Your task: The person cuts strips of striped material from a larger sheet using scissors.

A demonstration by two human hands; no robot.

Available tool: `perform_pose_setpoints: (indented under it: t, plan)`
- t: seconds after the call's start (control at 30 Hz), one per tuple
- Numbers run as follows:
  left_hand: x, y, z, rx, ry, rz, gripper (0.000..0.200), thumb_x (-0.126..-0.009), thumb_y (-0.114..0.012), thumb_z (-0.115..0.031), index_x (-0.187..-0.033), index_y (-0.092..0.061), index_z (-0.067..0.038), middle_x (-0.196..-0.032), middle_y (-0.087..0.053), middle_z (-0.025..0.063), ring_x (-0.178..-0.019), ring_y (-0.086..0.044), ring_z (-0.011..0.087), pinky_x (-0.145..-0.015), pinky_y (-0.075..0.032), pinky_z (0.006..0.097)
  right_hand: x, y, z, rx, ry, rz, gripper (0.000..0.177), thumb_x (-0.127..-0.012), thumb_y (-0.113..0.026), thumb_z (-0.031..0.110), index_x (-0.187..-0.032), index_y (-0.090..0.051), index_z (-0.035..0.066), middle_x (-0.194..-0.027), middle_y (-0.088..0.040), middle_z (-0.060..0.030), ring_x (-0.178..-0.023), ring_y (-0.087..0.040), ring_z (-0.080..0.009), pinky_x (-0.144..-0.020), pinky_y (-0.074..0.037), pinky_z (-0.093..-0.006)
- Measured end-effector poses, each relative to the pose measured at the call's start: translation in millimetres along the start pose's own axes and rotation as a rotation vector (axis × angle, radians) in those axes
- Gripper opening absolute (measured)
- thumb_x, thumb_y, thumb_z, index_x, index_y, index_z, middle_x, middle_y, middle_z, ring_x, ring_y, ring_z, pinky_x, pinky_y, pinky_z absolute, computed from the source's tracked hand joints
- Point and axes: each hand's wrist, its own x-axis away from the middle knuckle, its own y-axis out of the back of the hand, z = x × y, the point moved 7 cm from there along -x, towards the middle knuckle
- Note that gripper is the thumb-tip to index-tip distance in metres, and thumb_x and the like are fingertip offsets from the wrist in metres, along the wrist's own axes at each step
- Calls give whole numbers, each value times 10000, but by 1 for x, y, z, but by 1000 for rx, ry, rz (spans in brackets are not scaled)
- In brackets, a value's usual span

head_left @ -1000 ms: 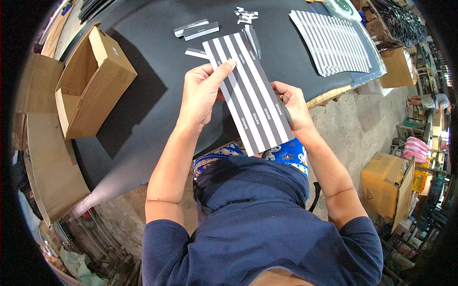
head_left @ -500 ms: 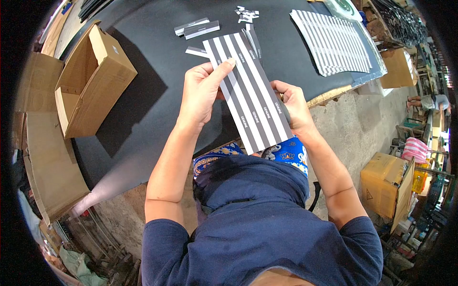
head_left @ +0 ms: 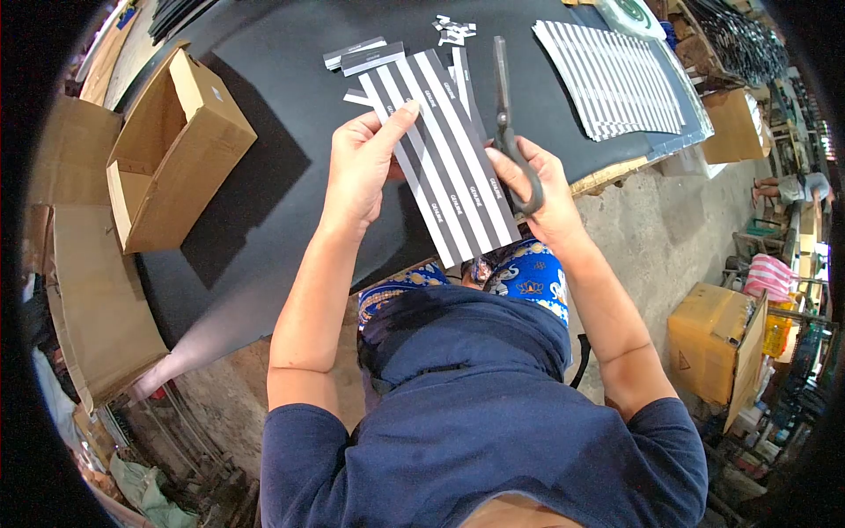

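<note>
A black-and-white striped sheet (head_left: 457,167) printed with "GENUINE" is pinched in my left hand (head_left: 361,172), thumb on top near its upper left edge. My right hand (head_left: 550,194) grips dark-handled scissors (head_left: 503,114), just right of the sheet. Their blades point away from me and look closed together. Beyond the sheet lie cut strips (head_left: 371,61), one partly covered by its upper end. Another narrow strip (head_left: 464,75) lies by the sheet's upper right edge. Small scraps (head_left: 454,31) are piled farther back.
A stack of striped sheets (head_left: 607,81) lies at the table's right side. An open cardboard box (head_left: 198,150) stands on the dark tabletop (head_left: 273,229) at left. Another carton (head_left: 709,334) is on the right, and a person (head_left: 792,189) is in the far right background.
The scissors, hidden behind the sheet before, now show in my right hand beside it. The sheet and my left hand have shifted slightly left and away from me.
</note>
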Motion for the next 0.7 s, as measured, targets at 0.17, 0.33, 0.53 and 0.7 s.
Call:
perform_pose_setpoints:
  t: [0.17, 0.33, 0.53, 0.7]
  plan:
    - [-1, 0, -5, -83, -56, -21, 277, -885, -622, -274, -899, -658, 1, -756, -672, 87, -590, -640, 93, -463, -509, 218, 9, 0, 17, 8, -9, 32, 336, -771, -756, 139, -1041, -585, 34, -804, -616, -7, -728, -572, -56, -645, -454, -186]
    - [7, -19, -5, -59, -22, 65, 286, -884, -631, -318, -901, -671, -36, -756, -665, 22, -623, -603, 46, -502, -455, 176, 16, 3, 31, 131, 103, -35, 370, -735, -766, 56, -1057, -584, 48, -776, -611, 6, -705, -562, -38, -641, -454, -176]
    - [22, -34, 6, -132, -3, 122, 132, -862, -660, -192, -846, -664, -60, -711, -612, -30, -588, -555, 21, -523, -477, 176, 19, 19, 46, 156, 200, -211, 343, -753, -736, 53, -1060, -583, 48, -773, -573, 25, -680, -550, -40, -608, -440, -175]
    - [8, -20, -11, -13, -73, 27, 152, -873, -643, -193, -875, -656, -41, -733, -642, 4, -590, -594, 46, -500, -486, 182, 50, 26, 28, 184, 5, -76, 414, -765, -742, 118, -1089, -524, -17, -683, -585, -21, -519, -547, -72, -457, -425, -203]
